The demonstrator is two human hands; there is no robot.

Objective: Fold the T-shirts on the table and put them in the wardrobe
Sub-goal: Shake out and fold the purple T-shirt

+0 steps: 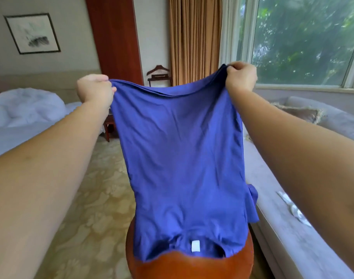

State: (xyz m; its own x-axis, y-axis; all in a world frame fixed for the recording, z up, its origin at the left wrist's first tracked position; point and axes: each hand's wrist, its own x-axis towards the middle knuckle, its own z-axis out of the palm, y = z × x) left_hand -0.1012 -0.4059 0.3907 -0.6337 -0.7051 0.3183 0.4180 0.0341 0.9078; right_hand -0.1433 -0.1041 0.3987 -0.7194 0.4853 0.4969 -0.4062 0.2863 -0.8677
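A blue T-shirt [182,162] hangs upside down in front of me, stretched out flat. My left hand [94,90] pinches the left corner of its hem, and my right hand [241,76] pinches the right corner, both raised at arm's length. The collar end with a white label [195,246] lies on a round wooden table [192,266] at the bottom. One sleeve [252,202] dangles off the shirt's right side.
A grey sofa [304,228] with a cushion [304,113] runs along the right under the window. A bed with white bedding [25,109] is at the left. A wooden valet stand [159,76] is by the brown curtain. Patterned carpet [87,208] covers the floor.
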